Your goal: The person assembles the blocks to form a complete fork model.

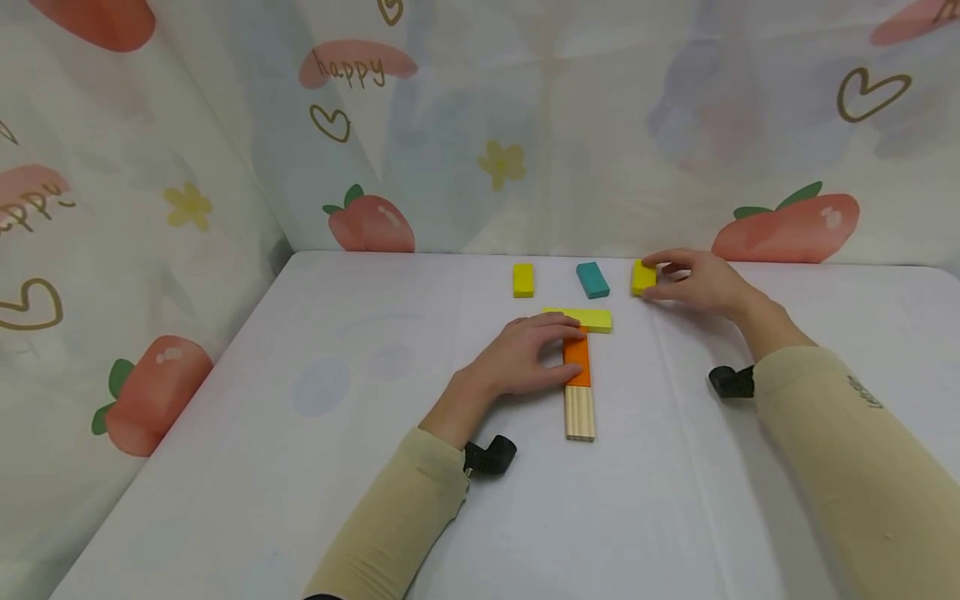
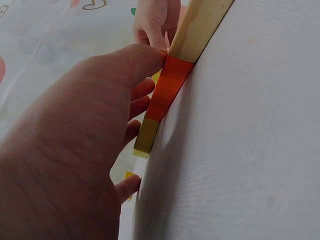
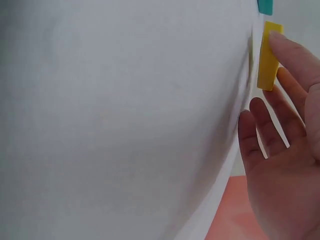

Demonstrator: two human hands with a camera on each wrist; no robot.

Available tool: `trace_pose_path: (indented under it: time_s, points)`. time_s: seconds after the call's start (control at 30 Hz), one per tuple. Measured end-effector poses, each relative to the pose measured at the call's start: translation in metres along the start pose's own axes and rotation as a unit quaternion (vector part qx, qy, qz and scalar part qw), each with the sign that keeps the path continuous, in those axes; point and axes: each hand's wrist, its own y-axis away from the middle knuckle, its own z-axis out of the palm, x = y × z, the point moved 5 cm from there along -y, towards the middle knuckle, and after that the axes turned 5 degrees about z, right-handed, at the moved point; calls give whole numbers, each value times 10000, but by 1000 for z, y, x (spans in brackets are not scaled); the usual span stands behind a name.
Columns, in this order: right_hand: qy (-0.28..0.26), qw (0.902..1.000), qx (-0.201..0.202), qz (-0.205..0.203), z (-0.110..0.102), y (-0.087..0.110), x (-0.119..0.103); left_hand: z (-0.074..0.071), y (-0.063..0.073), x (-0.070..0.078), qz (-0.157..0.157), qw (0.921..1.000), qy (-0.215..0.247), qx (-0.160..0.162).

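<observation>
On the white table, my left hand (image 1: 528, 354) grips an orange block (image 1: 576, 358), its thumb on the block's near part and its fingers by the far part. A bare wooden block (image 1: 579, 414) with grooves touches the orange block's near end. Across the far end lies a yellow-green block (image 1: 596, 320), partly hidden by my left fingers. At the back right, my right hand (image 1: 701, 282) holds a yellow block (image 3: 269, 57) between thumb and fingers; the remaining fingers are spread loosely in the right wrist view.
Another yellow block (image 1: 522, 281) and a teal block (image 1: 592, 280) lie apart near the table's back edge. A patterned cloth (image 1: 450, 125) hangs behind the table and along its left side.
</observation>
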Motion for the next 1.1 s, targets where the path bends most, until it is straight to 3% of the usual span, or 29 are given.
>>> trace_pose_path:
  time_s: [0.53, 1.1]
  points:
    - [41, 9997, -2, -239, -3, 9, -16, -1, 1, -1, -32, 10000, 10, 14]
    - [223, 9982, -122, -541, 8, 10, -27, 0, 0, -1, -36, 10000, 34, -16]
